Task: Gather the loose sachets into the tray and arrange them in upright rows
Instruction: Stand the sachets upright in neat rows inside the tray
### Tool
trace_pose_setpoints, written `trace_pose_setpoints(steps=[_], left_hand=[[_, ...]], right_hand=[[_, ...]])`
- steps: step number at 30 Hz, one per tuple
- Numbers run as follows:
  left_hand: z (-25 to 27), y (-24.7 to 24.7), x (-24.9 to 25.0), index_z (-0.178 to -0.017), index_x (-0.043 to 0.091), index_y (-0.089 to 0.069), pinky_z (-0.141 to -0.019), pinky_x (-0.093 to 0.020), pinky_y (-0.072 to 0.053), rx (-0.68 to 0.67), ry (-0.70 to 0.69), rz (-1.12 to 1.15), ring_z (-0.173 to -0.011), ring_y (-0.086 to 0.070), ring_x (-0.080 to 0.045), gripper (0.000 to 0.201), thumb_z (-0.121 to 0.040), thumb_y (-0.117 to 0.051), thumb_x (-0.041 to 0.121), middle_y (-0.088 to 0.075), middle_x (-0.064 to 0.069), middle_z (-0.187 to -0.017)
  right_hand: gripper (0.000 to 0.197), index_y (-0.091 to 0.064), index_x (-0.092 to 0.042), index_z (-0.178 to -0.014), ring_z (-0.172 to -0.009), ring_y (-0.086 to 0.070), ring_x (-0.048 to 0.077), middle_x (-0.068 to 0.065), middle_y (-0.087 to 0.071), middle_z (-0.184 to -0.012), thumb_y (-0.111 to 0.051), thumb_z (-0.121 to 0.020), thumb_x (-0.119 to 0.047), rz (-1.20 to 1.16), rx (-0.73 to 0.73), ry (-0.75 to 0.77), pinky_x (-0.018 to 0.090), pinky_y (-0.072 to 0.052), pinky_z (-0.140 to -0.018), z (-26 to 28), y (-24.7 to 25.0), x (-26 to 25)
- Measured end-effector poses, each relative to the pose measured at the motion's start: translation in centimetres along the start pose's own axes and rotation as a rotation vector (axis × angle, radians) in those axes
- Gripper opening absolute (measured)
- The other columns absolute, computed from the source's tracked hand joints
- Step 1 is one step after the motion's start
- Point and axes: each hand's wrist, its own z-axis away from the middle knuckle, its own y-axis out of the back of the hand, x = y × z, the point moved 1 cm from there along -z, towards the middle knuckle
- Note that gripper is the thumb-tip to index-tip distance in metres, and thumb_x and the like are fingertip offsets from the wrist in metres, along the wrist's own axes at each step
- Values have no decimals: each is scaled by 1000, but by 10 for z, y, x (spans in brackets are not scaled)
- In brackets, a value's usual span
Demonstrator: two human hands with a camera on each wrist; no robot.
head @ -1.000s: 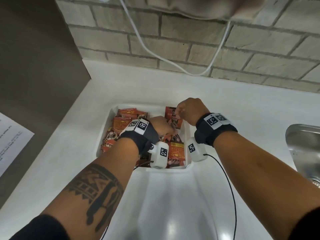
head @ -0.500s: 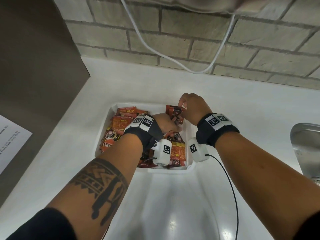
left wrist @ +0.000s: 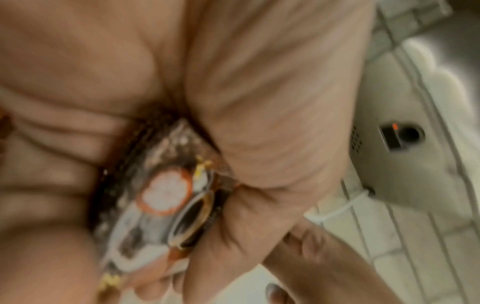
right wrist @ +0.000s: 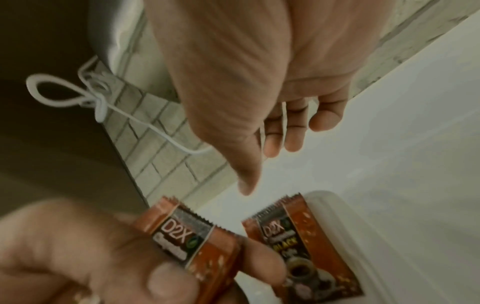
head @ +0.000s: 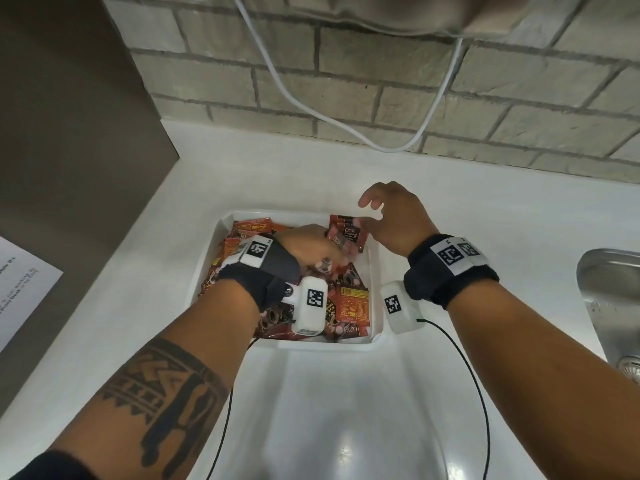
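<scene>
White counter, brick wall beyond it. Tray sat mid-counter, sachets heaped loose inside. Your left hand pinched one sachet over the tray's middle. Your right hand hovered above the far right corner, fingers spread, holding nothing.

Brick wall behind white counter; steel sink (probably) right.

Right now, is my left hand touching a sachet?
Touching. The right wrist view shows the left hand with its fingers and thumb pinching a D2X sachet between them.
</scene>
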Motion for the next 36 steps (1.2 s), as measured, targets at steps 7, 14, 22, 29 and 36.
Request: trace_pose_setpoints(steps=[7, 14, 22, 29, 36], left_hand=[[15, 6, -3, -112, 8, -70, -65, -26, -61, -27, -160, 404, -86, -72, -15, 29, -84, -78, 7, -75, -4, -93], [12, 7, -8, -111, 15, -74, -65, -30, -58, 131, -233, 254, -94, -73, -26, 36, -79, -84, 28, -77, -8, -101], [9, 1, -11, -94, 5, -75, -59, -26, -48, 113, 34, -443, -55, -60, -18, 51, -88, -67, 55, -74, -8, -78], [-7, -14, 1, -98, 7, -75, -71, -30, -50, 86, -22, -592, -75, -66, -20, 40, -92, -64, 45, -75, -7, -87], [-18, -18, 5, -84, 8, -70, -80, -35, -55, 99, -1, -611, -73, -62, -20, 37, -91, -63, 44, -72, -8, -84]], right_hand=[[24, -69, -23, -96, -76, -63, 6, -3, -70, -90, -84, -78, -27, -358, -239, 24, 26, -52, -74, 17, 10, -13], [9, -71, -28, -83, -74, -65, 10, -6, -71, -78, -77, -84, -21, -344, -116, 60, 29, -53, -76, 14, 18, -17], [15, -75, -27, -78, -78, -54, 3, -21, -57, -75, -67, -88, -17, -32, -72, -100, 12, -35, -64, 8, 8, -2], [23, -73, -31, -69, -85, -59, 9, -15, -62, -80, -69, -84, -14, -3, -101, -169, 10, -31, -57, 1, -12, 1], [7, -76, -26, -84, -87, -53, 12, -5, -53, -95, -72, -85, -20, 1, -53, -156, 12, -31, -59, -1, -12, 7]])
